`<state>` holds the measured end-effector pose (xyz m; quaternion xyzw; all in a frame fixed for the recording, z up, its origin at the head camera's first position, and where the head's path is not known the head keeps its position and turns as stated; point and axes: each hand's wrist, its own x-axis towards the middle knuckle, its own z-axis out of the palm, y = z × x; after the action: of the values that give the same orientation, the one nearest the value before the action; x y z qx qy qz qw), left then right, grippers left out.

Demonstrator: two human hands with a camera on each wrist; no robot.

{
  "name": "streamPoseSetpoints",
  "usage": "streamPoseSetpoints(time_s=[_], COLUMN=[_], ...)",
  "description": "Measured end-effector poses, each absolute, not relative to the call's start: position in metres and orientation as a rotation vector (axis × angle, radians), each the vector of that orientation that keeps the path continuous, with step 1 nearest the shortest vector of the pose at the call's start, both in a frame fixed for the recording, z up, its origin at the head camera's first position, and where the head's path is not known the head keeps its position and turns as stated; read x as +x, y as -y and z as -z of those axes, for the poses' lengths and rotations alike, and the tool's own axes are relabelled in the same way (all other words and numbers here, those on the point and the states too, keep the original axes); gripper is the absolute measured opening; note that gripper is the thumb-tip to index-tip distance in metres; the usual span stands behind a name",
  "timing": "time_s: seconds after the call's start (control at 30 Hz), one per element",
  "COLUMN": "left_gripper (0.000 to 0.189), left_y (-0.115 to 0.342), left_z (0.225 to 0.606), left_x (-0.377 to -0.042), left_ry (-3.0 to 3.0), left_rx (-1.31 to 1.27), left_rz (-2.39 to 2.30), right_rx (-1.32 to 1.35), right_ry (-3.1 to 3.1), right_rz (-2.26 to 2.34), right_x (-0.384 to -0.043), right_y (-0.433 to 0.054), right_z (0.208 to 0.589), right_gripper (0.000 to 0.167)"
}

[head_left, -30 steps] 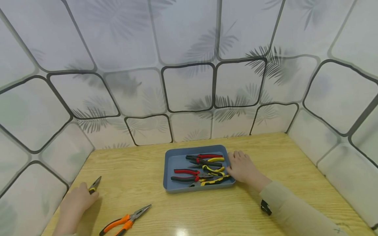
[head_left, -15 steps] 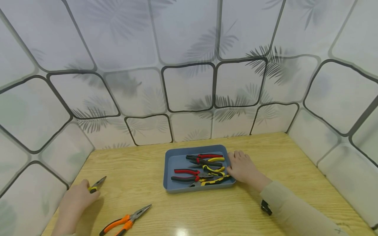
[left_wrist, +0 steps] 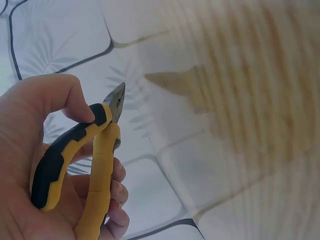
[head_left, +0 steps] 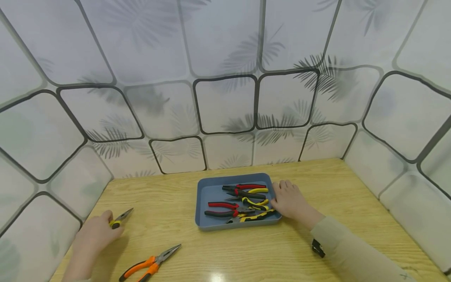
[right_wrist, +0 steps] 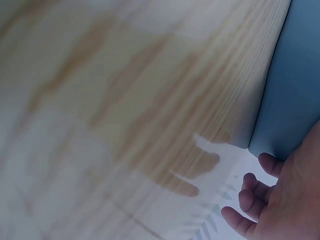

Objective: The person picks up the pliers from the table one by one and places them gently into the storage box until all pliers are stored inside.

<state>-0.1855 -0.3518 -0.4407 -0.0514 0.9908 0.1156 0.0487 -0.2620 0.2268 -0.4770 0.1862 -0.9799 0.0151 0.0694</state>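
My left hand (head_left: 95,235), at the left of the table, grips yellow-and-black needle-nose pliers (head_left: 121,218). Up close in the left wrist view, the fingers curl round the spread handles of the pliers (left_wrist: 101,165), and the narrow jaws point away from the palm. At the right end of a blue-grey tray (head_left: 206,184), my right hand (head_left: 288,199) rests against the rim with loosely bent fingers. Inside that tray lie several pliers with red-and-black (head_left: 222,214) or yellow-and-black handles. The right wrist view shows the right fingers (right_wrist: 250,200) beside the tray's outer wall (right_wrist: 295,75).
Orange-and-black needle-nose pliers (head_left: 153,264) lie on the wooden table (head_left: 169,207) near its front, between the left hand and the tray. Patterned panels (head_left: 225,105) enclose the table at the back and both sides.
The left hand has shifted slightly to the right with the yellow-and-black pliers, whose tip now points further right. The right hand, tray and orange pliers stay put.
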Motion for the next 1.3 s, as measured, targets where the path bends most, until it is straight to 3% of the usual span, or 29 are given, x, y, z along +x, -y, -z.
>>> streamPoseSetpoints(time_s=[1.3], left_gripper=[0.058], left_y=[0.302], left_z=[0.425], left_x=[-0.184], left_ry=[-3.312], left_rx=[0.149], left_rz=[-0.085], right_rx=[0.55], right_ry=[2.956], right_rz=[-0.071], right_x=[-0.262], right_y=[-0.226], right_z=[0.477], right_gripper=[0.038])
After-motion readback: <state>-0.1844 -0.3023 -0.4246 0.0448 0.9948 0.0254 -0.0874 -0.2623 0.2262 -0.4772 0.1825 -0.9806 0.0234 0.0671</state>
